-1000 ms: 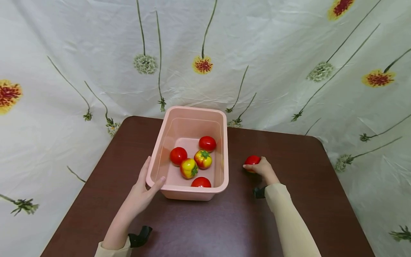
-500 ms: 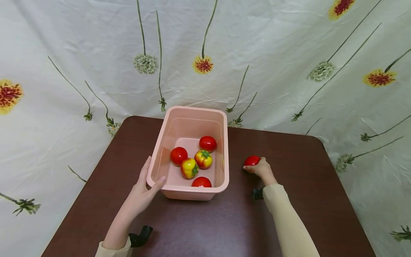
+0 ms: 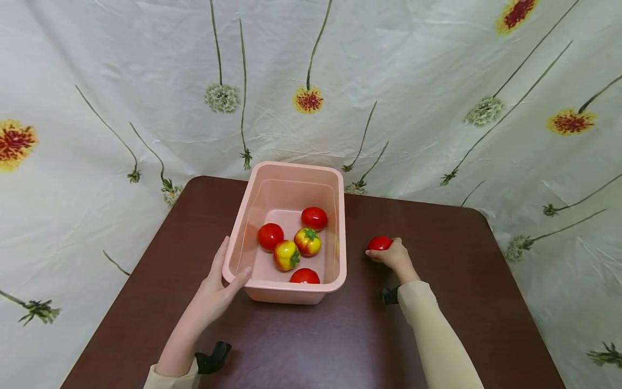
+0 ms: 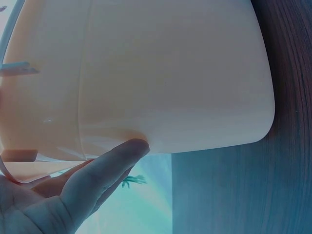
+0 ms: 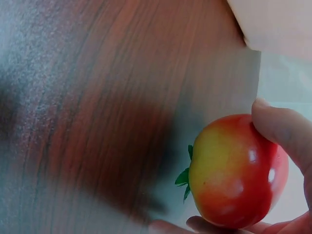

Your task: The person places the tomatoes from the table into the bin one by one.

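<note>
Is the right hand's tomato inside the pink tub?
No, the tomato in the right hand is over the table, beside the tub.

We see our right hand (image 3: 394, 255) sliding a touch left across the desk (image 3: 457, 302), closer to the pink tub (image 3: 340, 237) than a second ago, and it carries the red tomato (image 3: 379, 243) along with it. The tomato now sits a shade nearer the tub's right wall. Our fingers (image 5: 282, 129) have closed further round it too: thumb and fingertips now curl around the fruit, and in the right wrist view it looks lifted just clear of the wood, though we cannot tell for certain.
</note>
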The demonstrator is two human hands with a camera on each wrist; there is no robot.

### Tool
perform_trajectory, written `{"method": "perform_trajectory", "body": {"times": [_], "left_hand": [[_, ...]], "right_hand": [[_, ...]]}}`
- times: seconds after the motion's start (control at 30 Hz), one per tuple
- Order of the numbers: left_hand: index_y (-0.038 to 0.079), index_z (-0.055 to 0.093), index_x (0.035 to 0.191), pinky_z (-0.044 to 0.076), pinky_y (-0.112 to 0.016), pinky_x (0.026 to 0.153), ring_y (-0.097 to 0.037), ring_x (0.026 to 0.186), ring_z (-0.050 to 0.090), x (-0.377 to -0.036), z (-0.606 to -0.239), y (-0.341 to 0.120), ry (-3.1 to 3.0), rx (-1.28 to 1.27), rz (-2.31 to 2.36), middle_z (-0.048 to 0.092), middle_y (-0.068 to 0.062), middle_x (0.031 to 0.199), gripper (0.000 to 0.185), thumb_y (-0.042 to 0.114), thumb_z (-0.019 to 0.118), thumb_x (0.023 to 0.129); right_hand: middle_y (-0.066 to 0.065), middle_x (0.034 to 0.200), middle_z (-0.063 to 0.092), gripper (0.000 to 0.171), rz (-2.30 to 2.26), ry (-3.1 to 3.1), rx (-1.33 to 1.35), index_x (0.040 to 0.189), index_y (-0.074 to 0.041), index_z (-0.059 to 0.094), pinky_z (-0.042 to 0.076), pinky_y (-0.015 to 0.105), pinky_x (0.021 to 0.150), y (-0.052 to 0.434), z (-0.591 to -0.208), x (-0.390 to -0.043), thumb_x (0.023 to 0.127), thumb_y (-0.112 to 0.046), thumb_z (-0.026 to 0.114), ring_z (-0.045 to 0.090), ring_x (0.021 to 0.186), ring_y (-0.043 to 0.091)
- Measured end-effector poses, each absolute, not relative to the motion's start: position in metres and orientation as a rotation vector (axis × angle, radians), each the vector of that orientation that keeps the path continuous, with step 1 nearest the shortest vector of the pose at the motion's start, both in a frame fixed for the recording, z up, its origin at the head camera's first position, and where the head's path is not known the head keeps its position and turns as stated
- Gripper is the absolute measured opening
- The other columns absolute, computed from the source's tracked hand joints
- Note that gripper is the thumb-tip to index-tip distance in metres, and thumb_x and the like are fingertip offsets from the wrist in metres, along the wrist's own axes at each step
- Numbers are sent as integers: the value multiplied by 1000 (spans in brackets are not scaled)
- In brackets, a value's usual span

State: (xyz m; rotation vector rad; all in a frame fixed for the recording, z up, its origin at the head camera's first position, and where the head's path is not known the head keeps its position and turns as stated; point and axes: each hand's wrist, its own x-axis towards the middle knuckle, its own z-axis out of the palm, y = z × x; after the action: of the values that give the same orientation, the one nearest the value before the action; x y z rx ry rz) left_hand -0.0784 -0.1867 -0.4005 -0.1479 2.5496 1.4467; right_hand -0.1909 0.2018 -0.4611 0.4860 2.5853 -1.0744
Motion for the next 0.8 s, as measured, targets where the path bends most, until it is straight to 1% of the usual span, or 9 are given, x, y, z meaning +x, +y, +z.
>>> {"method": "perform_trajectory", "body": {"times": [0.47, 0.8], "left_hand": [[25, -9, 159, 25, -69, 109, -47, 146, 23, -78, -402, -187, 2566, -122, 1453, 8, -18, 165, 98, 50, 59, 93], [26, -8, 159, 24, -69, 110, -48, 145, 24, -78, -403, -187, 2580, -115, 1455, 9, -19, 165, 96, 48, 59, 94]], "right_hand": [[30, 145, 37, 88, -1242, 2551, 493, 146, 8, 22, 45, 58, 103, 203, -455, -193, 83, -27, 74, 41, 129, 48], [28, 148, 36, 89, -1339, 2553, 456, 148, 5, 23, 46, 57, 102, 197, -436, -193, 83, -23, 75, 40, 130, 45]]}}
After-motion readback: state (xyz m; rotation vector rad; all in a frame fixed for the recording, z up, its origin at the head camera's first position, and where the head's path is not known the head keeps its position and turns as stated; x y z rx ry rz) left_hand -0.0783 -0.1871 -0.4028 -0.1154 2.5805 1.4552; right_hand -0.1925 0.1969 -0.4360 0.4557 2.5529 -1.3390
